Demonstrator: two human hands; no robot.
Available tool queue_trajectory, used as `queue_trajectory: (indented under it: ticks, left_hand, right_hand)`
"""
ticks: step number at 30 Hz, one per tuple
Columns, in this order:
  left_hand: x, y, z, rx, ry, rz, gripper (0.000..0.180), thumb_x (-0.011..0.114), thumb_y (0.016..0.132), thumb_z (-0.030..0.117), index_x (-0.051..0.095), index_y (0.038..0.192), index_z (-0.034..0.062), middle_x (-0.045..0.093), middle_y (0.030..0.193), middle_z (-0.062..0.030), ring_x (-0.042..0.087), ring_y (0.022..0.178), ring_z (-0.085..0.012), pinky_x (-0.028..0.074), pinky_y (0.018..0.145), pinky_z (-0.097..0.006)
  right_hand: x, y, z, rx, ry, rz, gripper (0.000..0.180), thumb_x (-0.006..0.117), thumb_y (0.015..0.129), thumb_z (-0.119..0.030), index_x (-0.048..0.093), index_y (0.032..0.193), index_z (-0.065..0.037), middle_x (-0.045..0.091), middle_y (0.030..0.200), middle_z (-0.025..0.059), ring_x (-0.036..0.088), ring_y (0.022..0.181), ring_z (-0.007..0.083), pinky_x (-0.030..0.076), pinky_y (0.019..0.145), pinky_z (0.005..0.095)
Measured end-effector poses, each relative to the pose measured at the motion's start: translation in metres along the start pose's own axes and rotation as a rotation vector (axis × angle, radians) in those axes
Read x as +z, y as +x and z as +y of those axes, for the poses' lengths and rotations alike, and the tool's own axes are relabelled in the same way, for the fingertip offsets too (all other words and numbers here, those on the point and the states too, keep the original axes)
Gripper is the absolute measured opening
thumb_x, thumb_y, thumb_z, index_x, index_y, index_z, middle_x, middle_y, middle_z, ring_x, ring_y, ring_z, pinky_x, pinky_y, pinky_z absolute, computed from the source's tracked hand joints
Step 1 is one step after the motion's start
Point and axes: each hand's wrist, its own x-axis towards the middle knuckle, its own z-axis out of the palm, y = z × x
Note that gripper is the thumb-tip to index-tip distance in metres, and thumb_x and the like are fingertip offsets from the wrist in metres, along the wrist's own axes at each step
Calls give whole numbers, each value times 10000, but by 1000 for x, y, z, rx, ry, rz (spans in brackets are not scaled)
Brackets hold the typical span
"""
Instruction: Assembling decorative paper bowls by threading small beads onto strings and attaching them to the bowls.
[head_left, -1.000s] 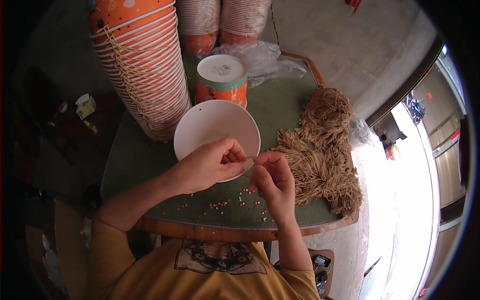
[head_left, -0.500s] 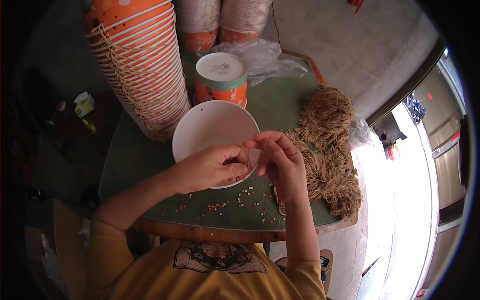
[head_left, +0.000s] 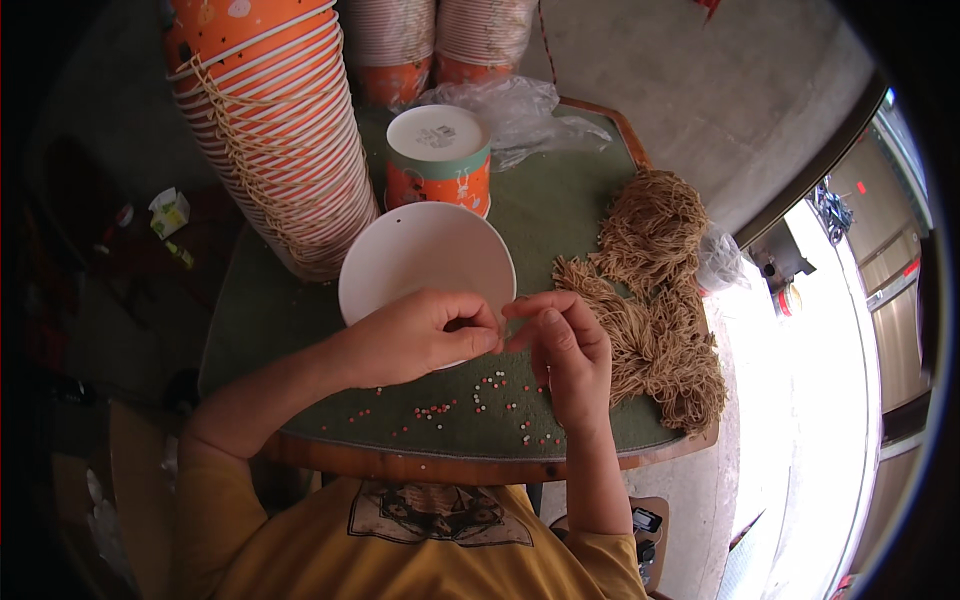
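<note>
A paper bucket [head_left: 425,250] with a white inside stands tipped toward me, a small hole near its far rim. At its near right rim, my left hand [head_left: 425,332] is closed in a pinch on what looks like a thin tan cord [head_left: 501,318], mostly hidden by the fingers. Fingertip to fingertip with it, my right hand [head_left: 572,350] has its fingers bent inward, and what they pinch is too small to make out. Beside the right hand lies a loose pile of tan cords [head_left: 650,330].
Small red and white beads [head_left: 435,411] are scattered near the table's front edge [head_left: 450,465]. An upside-down orange and green bucket [head_left: 440,165] stands behind. A tall leaning stack of buckets with cord handles [head_left: 275,140] rises at left. Clear plastic wrap [head_left: 530,120] lies at the back.
My right hand has come slightly lower, its fingers drawn in closer to the left fingertips. My left fingers have closed more tightly. The bucket has barely shifted.
</note>
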Motion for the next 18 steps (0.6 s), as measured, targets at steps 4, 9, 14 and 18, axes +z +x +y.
queue_trajectory:
  ticks: [4,9,14,18]
  left_hand:
    - [7,-2,0,224,320,111,140,590,928,133,606,953,-4,614,803,-66,570,710,-127,463,644,-296]
    - [11,0,2,126,192,94,97,560,952,97,563,918,6,558,799,-4,497,719,-59,437,643,-233]
    - [12,1,-2,204,289,113,75,566,933,78,560,918,5,554,785,0,502,715,-62,438,641,-234]
    - [16,4,1,175,313,168,105,576,897,93,551,875,-7,578,733,-76,542,662,-145,458,648,-310]
  right_hand:
    - [-9,-6,8,19,73,-22,185,524,974,-207,581,1012,-35,649,917,46,557,667,31,390,489,158]
    - [-5,-17,11,-117,-205,26,87,653,859,-44,575,894,-29,644,892,11,577,717,67,454,582,203]
    - [1,-13,8,-380,-591,49,146,685,796,5,580,885,-45,599,817,38,576,630,106,462,518,240]
    - [4,-16,6,-448,-665,81,172,688,774,32,581,880,-51,570,792,45,561,573,112,454,479,243]
